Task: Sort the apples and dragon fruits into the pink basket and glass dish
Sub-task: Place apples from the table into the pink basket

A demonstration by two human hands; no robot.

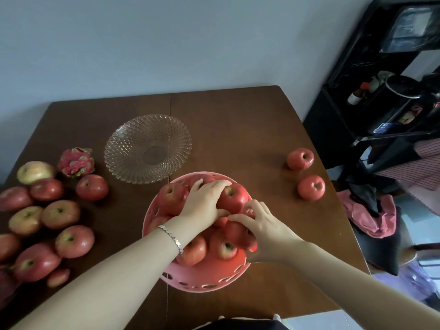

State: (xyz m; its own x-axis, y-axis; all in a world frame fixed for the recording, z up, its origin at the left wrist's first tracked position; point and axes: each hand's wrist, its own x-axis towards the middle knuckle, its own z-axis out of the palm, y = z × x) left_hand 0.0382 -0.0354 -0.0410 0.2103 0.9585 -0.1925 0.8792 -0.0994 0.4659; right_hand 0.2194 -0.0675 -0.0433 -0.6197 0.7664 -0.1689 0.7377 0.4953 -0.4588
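Nearest the front edge of the brown table (238, 120), the pink basket (202, 279) sat close to the middle, already heaped with red apples. Both hands were in it. The right hand (264, 225) had its fingers curled around an apple (240, 236) on the basket's right side, gripping it. The left hand (204, 201), with a silver bracelet (172, 238) at the wrist, lay spread over another apple (232, 197) at the top of the heap, fingers bent around it; whether it actually gripped that fruit could not be told.

Along the left edge a loose cluster of apples (60, 214) lay on the tabletop, some red, some yellowish. Behind them rested a single dragon fruit (76, 163). Near the right edge two more apples (310, 188) sat apart from the rest. Farther back, left of centre, stood the glass dish (147, 148), with nothing in it.
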